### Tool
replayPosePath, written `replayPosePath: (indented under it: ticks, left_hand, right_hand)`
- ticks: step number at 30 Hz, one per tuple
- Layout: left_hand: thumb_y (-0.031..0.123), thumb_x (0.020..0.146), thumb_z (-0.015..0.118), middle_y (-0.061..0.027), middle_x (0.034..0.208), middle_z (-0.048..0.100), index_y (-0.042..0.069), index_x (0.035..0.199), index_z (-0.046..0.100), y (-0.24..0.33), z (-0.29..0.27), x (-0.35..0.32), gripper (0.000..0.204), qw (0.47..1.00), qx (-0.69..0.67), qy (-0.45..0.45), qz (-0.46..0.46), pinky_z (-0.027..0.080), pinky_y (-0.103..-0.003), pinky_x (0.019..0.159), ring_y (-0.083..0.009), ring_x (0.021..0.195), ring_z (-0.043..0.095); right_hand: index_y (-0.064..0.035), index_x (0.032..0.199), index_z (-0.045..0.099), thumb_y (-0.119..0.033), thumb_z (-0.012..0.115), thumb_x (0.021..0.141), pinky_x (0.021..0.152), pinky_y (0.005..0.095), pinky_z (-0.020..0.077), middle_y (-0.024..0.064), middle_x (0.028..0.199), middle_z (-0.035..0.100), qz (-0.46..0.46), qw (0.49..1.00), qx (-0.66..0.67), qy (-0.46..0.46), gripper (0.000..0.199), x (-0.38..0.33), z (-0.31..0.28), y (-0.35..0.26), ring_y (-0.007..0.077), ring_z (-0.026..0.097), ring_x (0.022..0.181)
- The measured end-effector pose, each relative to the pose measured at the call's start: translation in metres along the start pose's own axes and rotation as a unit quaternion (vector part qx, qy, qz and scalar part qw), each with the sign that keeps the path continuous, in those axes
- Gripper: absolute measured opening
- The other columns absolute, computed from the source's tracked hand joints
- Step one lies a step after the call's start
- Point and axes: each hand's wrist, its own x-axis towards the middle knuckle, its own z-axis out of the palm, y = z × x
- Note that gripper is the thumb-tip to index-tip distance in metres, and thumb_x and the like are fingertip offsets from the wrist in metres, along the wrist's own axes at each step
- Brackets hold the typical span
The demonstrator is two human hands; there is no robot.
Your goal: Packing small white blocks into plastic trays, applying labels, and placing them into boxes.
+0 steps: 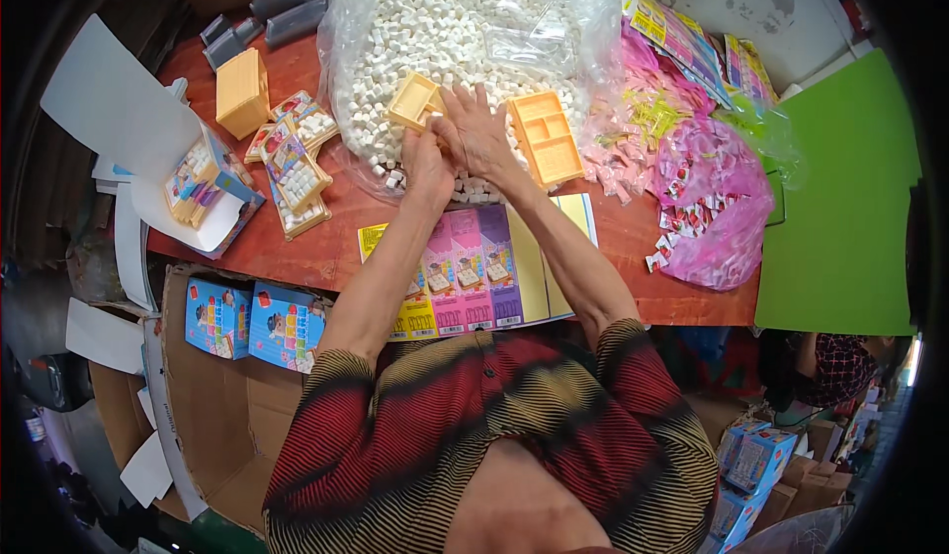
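My left hand (pixel 427 167) grips the lower edge of a small pale-yellow compartment tray (pixel 415 96), which is tilted over a heap of small white marshmallow-like pieces (pixel 395 45). The heap lies in a large clear plastic bag (pixel 341 80). Close beside it, my right hand (pixel 478 131) rests on the white pieces with its fingers spread, its thumb near my left hand. Just right of that hand, a second yellow tray (pixel 557 159) lies on the heap's near edge, its compartments bare. Below my wrists is a sheet of colourful printed cards (pixel 465 257) on the red table.
Filled trays (pixel 297 173) and a stack of yellow trays (pixel 242 89) stand left, beside an open display box (pixel 203 183). Pink bags of wrapped sweets (pixel 712 208) and a green board (pixel 840 188) are right. A cardboard carton (pixel 222 406) with blue boxes (pixel 287 322) sits below.
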Motion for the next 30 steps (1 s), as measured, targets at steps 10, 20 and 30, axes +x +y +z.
replayPosePath:
  ticks: [10, 20, 30]
  left_hand:
    - [0.019, 0.086, 0.033, -0.0119, 0.115, 0.041, 0.009, 0.116, 0.031, 0.014, 0.003, -0.006, 0.031, 0.989, -0.089, -0.016, -0.119, 0.035, -0.046, 0.088, -0.0273, 0.104, 0.043]
    - [0.021, 0.087, 0.03, -0.011, 0.115, 0.042, 0.008, 0.117, 0.031, 0.006, 0.005, -0.009, 0.033, 0.987, -0.062, -0.055, -0.135, 0.036, -0.044, 0.087, -0.0247, 0.106, 0.042]
    - [0.025, 0.086, 0.035, -0.0044, 0.099, 0.05, 0.01, 0.104, 0.043, 0.004, 0.005, -0.014, 0.025, 0.984, -0.022, -0.074, -0.16, 0.044, -0.039, 0.072, -0.0175, 0.089, 0.051]
  right_hand:
    - [0.0003, 0.099, 0.052, -0.017, 0.051, 0.078, 0.077, 0.0283, 0.0392, 0.0131, 0.094, 0.054, -0.001, 0.977, 0.125, 0.173, 0.027, -0.013, -0.049, 0.028, 0.0213, 0.051, 0.088]
    - [-0.0066, 0.077, 0.058, -0.011, 0.058, 0.069, 0.065, 0.0304, 0.0375, 0.0088, 0.08, 0.055, -0.074, 0.981, 0.053, 0.169, 0.009, -0.023, -0.054, 0.014, 0.0227, 0.05, 0.078]
    - [-0.0105, 0.066, 0.059, -0.018, 0.055, 0.064, 0.062, 0.0334, 0.0362, 0.0052, 0.069, 0.054, -0.14, 0.977, -0.163, 0.013, 0.008, -0.005, -0.048, -0.019, 0.0218, 0.049, 0.07]
